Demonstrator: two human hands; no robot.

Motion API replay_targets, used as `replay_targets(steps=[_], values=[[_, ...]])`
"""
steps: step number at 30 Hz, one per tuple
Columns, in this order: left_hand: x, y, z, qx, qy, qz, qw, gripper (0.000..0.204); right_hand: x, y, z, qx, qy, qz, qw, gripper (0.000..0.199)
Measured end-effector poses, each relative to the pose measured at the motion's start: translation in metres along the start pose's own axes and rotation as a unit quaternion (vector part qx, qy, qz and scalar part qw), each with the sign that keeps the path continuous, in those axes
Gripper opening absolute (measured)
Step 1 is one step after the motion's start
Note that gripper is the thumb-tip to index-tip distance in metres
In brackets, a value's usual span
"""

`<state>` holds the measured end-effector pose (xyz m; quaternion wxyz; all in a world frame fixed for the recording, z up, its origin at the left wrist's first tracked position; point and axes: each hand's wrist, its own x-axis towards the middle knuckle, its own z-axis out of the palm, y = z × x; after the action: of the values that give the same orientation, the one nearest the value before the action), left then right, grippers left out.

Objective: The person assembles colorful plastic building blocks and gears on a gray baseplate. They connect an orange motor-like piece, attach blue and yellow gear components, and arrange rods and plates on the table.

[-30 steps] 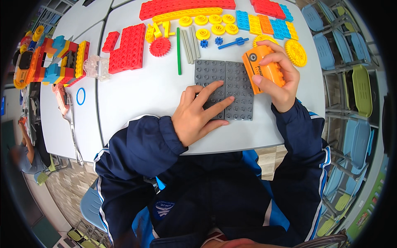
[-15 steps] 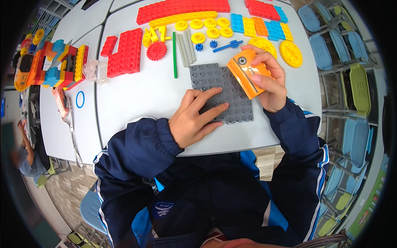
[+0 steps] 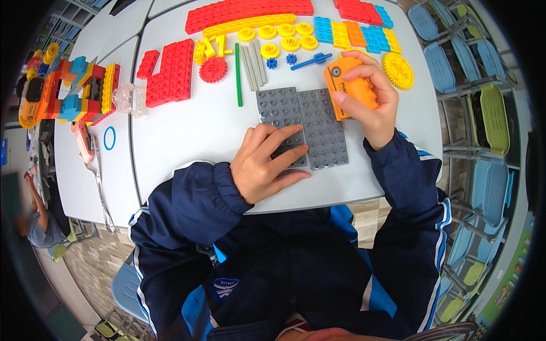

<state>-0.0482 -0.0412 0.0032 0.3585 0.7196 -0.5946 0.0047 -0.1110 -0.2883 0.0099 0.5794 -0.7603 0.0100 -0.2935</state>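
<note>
My right hand point(image 3: 372, 102) grips an orange motor block point(image 3: 351, 85), which has a grey round socket on its face. The block is held tilted at the upper right corner of the right grey studded plate point(image 3: 325, 133); I cannot tell whether they touch. Beside that plate lies the left grey studded plate point(image 3: 277, 101), with a thin gap between the two. My left hand point(image 3: 264, 162) lies with fingers spread, its fingertips on the left plate near the gap, hiding part of it.
Behind are yellow wheels point(image 3: 290, 44), a blue rod piece point(image 3: 311, 61), a yellow gear point(image 3: 397, 71), grey rods point(image 3: 252, 66) and a green rod point(image 3: 238, 75). Red bricks point(image 3: 170, 74) and a red gear point(image 3: 213, 70) lie left. A built brick model point(image 3: 79, 94) stands far left.
My right hand has turned the motor block more upright and shifted it slightly right. The right plate's upper part has come into view, and a gap shows between the plates. My left hand barely moved.
</note>
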Motion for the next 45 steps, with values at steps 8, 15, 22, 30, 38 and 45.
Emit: replay_targets(steps=[8,15,22,30,38,45], values=[[0.002,0.006,0.006,0.029,0.030,-0.019,0.999,0.043,-0.004,-0.010,0.009,-0.120,-0.057,-0.054,0.990,0.029],[0.001,0.004,0.007,0.037,0.030,-0.016,0.999,0.041,-0.006,-0.014,0.011,-0.162,-0.079,-0.077,0.981,0.024],[0.003,0.004,0.006,0.036,0.028,-0.021,0.999,0.041,-0.007,-0.013,0.011,-0.174,-0.104,-0.083,0.976,0.031],[0.004,0.005,0.007,0.042,0.022,-0.025,0.999,0.042,-0.009,-0.017,0.013,-0.210,-0.110,-0.094,0.967,0.025],[0.004,0.006,0.006,0.045,0.018,-0.023,0.999,0.042,-0.003,-0.028,0.016,-0.292,-0.162,-0.106,0.937,0.017],[0.005,0.007,0.007,0.053,0.018,-0.019,0.998,0.043,-0.005,-0.026,0.013,-0.267,-0.167,-0.095,0.944,0.017]])
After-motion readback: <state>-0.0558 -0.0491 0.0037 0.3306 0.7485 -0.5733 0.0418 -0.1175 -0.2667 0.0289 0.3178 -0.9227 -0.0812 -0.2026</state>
